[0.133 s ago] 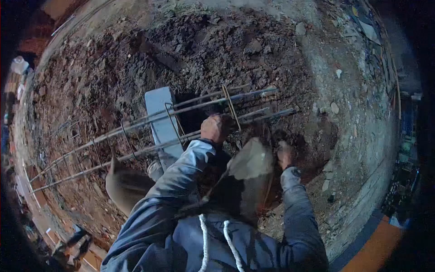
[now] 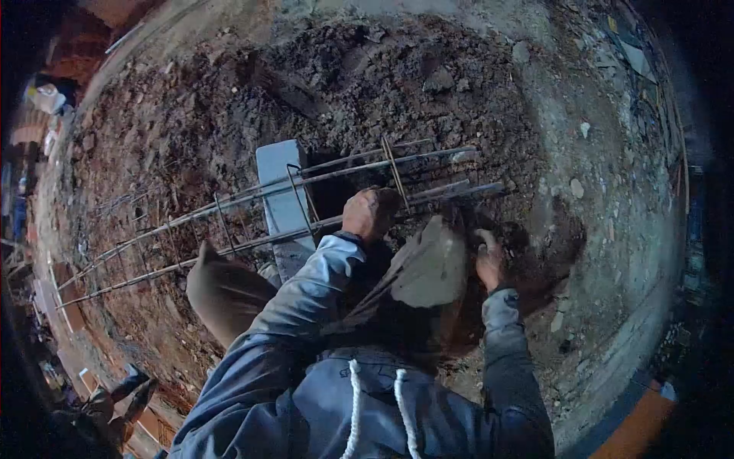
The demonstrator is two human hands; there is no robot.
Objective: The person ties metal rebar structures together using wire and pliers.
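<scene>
A rebar cage (image 2: 202,213) of long rods and bent stirrups slants across the dug soil. My left hand (image 2: 370,213) is closed on its lower rod, close to a stirrup (image 2: 396,174) near the right end. Under the cage a pale rectangular block (image 2: 281,164) lies across the trench, left of that hand. My right hand (image 2: 490,262) is by the lower rods' right end, fingers curled; what they hold, if anything, is hidden. Between my forearms shows a pale, dusty patch (image 2: 430,264), perhaps my trouser knee.
Loose dark soil (image 2: 359,84) is heaped beyond the cage. Paler, stony ground (image 2: 585,222) runs down the right side. At the lower left stands another person's leg (image 2: 130,394) among boards. An orange panel (image 2: 631,421) is at the lower right edge.
The view has shifted slightly, so the cage and block appear a little farther right. My right hand has turned, and its fingers show more clearly. My left hand stays on the rod.
</scene>
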